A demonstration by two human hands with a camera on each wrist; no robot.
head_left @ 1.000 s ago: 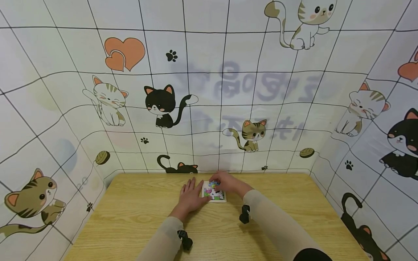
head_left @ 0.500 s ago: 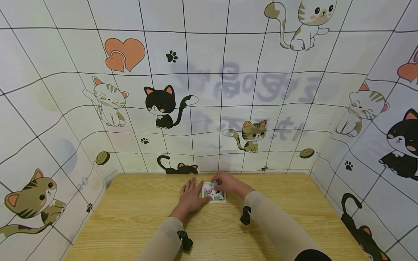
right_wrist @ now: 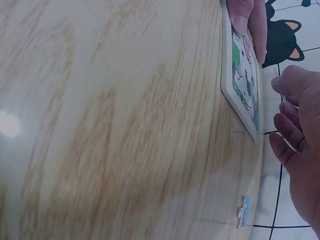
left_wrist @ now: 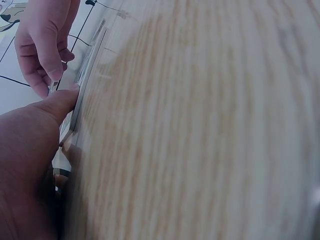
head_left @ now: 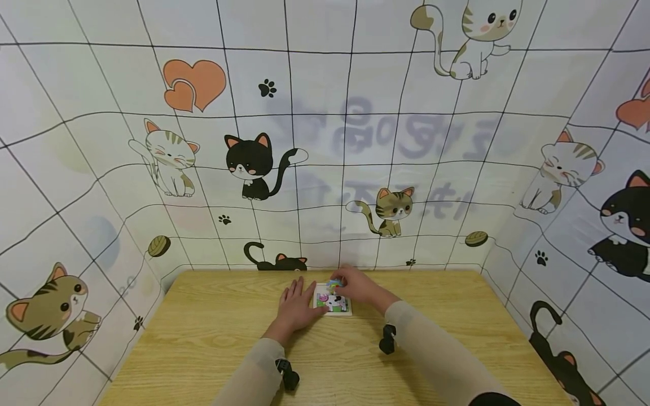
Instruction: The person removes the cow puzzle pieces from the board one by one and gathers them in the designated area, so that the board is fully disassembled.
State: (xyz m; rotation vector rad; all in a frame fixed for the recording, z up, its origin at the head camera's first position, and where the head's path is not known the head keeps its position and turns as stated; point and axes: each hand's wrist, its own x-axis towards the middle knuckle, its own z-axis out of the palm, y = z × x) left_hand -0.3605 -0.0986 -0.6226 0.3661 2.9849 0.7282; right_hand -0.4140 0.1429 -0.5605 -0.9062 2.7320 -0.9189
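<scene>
A small jigsaw puzzle [head_left: 335,304] with a cow picture lies in a white tray [right_wrist: 241,114] near the table's back edge. My left hand [head_left: 296,307] rests at its left side, fingers spread and fairly straight, the thumb [right_wrist: 241,24] on the tray's near-left part. Over the puzzle's far side, my right hand [head_left: 358,285] pinches a colourful puzzle piece [head_left: 333,283] between thumb and fingers. That piece shows only as a thin edge [left_wrist: 52,86] in the left wrist view. The right wrist view shows this hand just above the tray's far edge.
Another loose puzzle piece [right_wrist: 244,211] lies on the wooden table [head_left: 213,338], to the right of the tray and hidden behind my right hand in the head view. A wall covering with cat drawings [head_left: 325,169] rises right behind the table.
My right hand has shifted slightly, its wrist and sleeve moving right; the pinched piece now looks tilted up and more of the puzzle's picture shows. My left hand stays in place.
</scene>
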